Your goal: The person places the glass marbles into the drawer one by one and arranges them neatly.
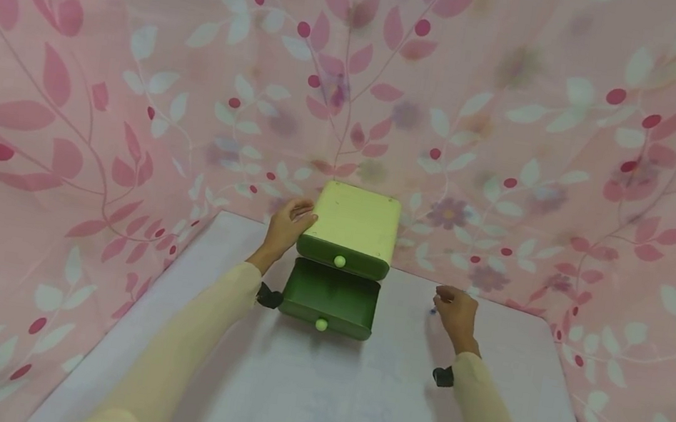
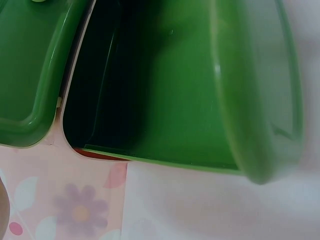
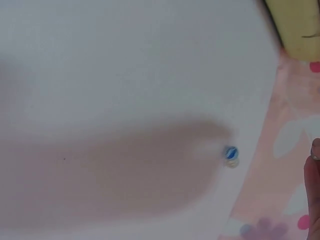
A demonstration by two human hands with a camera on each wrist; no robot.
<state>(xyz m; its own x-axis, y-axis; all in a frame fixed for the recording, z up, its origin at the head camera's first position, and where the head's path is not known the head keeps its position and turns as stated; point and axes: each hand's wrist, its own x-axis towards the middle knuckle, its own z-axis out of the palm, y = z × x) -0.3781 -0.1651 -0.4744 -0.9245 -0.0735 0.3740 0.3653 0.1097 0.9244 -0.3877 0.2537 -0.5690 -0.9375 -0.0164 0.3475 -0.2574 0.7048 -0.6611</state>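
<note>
A small drawer cabinet (image 1: 358,219) with a cream-yellow top and green drawer fronts stands at the back of the table. Its lower drawer (image 2: 185,100) is pulled out, and its visible floor is bare green. The upper drawer (image 1: 341,258) is closed. My left hand (image 1: 290,226) rests against the cabinet's left side, thumb near its front corner. To the right of the cabinet, my right hand (image 1: 456,315) is above the table, its fingertips (image 3: 315,149) pinching what looks like a small glassy marble, mostly hidden. Two marbles (image 3: 231,153), one blue and one pale, lie on the table below.
The table has a white cover (image 1: 310,409). Behind and around it hangs pink cloth (image 1: 356,84) with leaves and flowers, close to the cabinet's back. The open drawer juts out toward me, between my two arms.
</note>
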